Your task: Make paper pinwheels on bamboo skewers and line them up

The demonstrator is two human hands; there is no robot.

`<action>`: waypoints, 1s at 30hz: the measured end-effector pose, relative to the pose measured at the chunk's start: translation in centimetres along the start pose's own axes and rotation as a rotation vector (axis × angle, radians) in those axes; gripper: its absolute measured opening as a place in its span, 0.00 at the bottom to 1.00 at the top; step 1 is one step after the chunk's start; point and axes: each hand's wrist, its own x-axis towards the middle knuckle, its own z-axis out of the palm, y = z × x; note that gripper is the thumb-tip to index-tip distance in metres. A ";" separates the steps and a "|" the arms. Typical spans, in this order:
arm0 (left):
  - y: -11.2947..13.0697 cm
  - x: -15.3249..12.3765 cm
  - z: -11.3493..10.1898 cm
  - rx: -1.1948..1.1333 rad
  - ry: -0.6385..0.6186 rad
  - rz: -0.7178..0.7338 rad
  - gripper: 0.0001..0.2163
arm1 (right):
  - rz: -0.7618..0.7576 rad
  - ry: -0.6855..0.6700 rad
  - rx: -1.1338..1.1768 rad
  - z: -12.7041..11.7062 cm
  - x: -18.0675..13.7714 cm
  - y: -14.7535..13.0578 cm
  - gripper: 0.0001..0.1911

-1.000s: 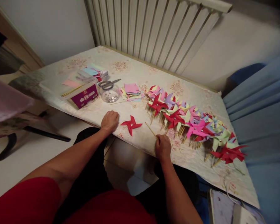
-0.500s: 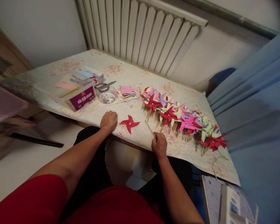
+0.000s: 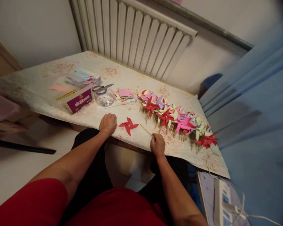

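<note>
A red paper pinwheel head (image 3: pixel 128 125) lies flat near the table's front edge. My left hand (image 3: pixel 108 122) rests curled on the table just to its left, fingers closed, with anything inside hidden. My right hand (image 3: pixel 157 145) is at the table edge, closed on a thin wooden stick (image 3: pixel 146 130) that points up and left toward the red pinwheel. A long row of finished pinwheels (image 3: pixel 176 119) in red, pink, purple and green lies to the right, sticks pointing toward me.
A clear box with a purple label (image 3: pixel 79 99) holds sticks at the left. Beside it stand a small clear bowl of pins (image 3: pixel 105 99) with scissors (image 3: pixel 101 88) on it, and a pile of coloured paper squares (image 3: pixel 125 94). A radiator (image 3: pixel 136 37) is behind; blue fabric (image 3: pixel 254 103) right.
The view has swung and pulled back, so everything sits a little further left and smaller. Both hands keep their places on the table; the stick stays in my right hand.
</note>
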 end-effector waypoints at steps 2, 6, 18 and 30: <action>0.0 0.0 0.0 0.009 0.004 0.000 0.14 | 0.029 0.004 0.026 -0.1 0.1 -0.2 0.12; 0.0 -0.1 -0.1 -0.015 -0.002 -0.012 0.14 | 0.126 0.037 0.109 -0.4 -0.1 -0.6 0.12; -0.1 -0.9 0.2 -0.317 -0.022 -0.024 0.14 | 0.300 0.033 0.318 -1.0 -1.6 -2.9 0.11; 1.3 -2.8 0.0 -0.258 -0.073 0.165 0.18 | 0.221 -0.011 0.259 -0.6 -1.8 -4.4 0.10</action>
